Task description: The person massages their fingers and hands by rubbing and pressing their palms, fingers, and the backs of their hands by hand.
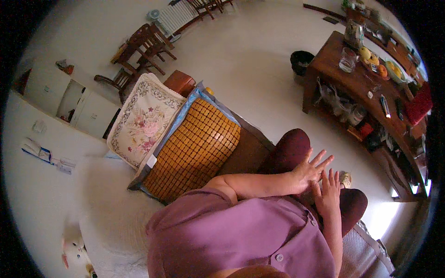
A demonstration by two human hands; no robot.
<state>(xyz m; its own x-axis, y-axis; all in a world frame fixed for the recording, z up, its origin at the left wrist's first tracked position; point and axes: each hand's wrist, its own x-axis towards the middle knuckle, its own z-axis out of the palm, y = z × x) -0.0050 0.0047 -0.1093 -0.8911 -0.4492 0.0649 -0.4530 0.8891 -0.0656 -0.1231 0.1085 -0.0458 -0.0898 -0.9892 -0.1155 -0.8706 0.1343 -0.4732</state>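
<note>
My left hand [307, 172] is held out over my lap, palm down, with its fingers spread and nothing in it. Just beside it, my right hand [328, 194] is also empty, its fingers apart. The right thumb and fingertips meet or overlap the edge of the left hand; I cannot tell whether they touch. Below the hands are my knees in dark maroon trousers [288, 149]. A purple buttoned shirt [243, 232] covers my torso. Part of a shoe or foot [346, 179] shows beyond the hands.
To my left on the sofa lie a bamboo-tile seat mat [198, 146] and a floral cushion [146, 121]. A wooden coffee table [328, 59] on the right holds fruit [373, 59], a glass jug [347, 60] and a red cloth item [419, 104]. A black bin [301, 62] stands beside it.
</note>
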